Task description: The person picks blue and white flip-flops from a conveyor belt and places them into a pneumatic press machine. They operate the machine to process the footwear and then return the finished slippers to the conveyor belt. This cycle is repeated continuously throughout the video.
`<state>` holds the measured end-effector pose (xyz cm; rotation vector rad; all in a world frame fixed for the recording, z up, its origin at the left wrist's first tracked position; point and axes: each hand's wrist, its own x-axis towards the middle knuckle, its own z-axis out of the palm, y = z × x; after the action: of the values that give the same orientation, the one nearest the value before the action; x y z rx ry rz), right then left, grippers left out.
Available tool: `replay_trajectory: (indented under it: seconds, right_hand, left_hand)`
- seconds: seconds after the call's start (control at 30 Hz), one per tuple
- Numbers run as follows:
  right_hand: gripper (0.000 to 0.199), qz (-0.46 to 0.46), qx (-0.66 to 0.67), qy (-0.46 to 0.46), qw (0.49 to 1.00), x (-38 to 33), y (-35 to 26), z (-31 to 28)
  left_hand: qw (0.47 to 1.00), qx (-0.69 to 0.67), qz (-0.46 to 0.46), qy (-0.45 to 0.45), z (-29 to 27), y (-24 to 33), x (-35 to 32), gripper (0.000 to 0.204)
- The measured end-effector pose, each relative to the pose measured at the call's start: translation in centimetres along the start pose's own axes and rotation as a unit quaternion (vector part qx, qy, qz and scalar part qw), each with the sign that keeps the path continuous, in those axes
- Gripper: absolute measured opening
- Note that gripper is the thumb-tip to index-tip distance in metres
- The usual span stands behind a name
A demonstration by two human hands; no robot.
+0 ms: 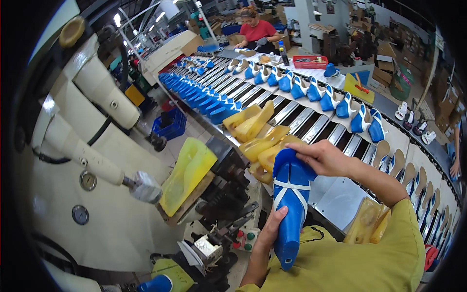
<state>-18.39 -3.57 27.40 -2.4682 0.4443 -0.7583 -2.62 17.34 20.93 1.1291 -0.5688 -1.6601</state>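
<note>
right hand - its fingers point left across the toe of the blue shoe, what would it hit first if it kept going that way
Probably the yellow shoe lasts piled just beyond the blue shoe that the right hand grips at the toe. Depth is unclear, so it might pass above them.

single head view, looking down, close over conveyor [311,121]; fisheye bends edges.

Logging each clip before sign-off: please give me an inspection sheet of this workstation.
Surface: slatted conveyor, carrying rows of blue shoes.
Job's things: blue shoe on a last, white straps crossed, heel end toward the person.
Clutter: yellow lasts piled at the belt's edge; yellow pad on the press.
Grips: left hand holds the heel end; right hand grips the toe end.
Cables: black hose on the cream machine.
Surroundings: a person in red at the far end; cartons behind.
</note>
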Motion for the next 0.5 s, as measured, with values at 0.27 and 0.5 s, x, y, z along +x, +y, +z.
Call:
replay_trajectory:
  seconds: [0.27, 0.5]
  right_hand:
    - [0.037, -0.158, 0.046, 0.059, 0.985, 4.6, 1.1, 5.7]
    - [0.070, -0.131, 0.095, 0.209, 0.964, 11.0, -0.4, 5.5]
  left_hand:
    - [0.995, -0.067, -0.008, 0.071, -1.5, -0.4, -0.9, 0.089]
    - [0.911, -0.342, 0.229, 0.030, -0.7, 2.6, 3.4, 0.097]
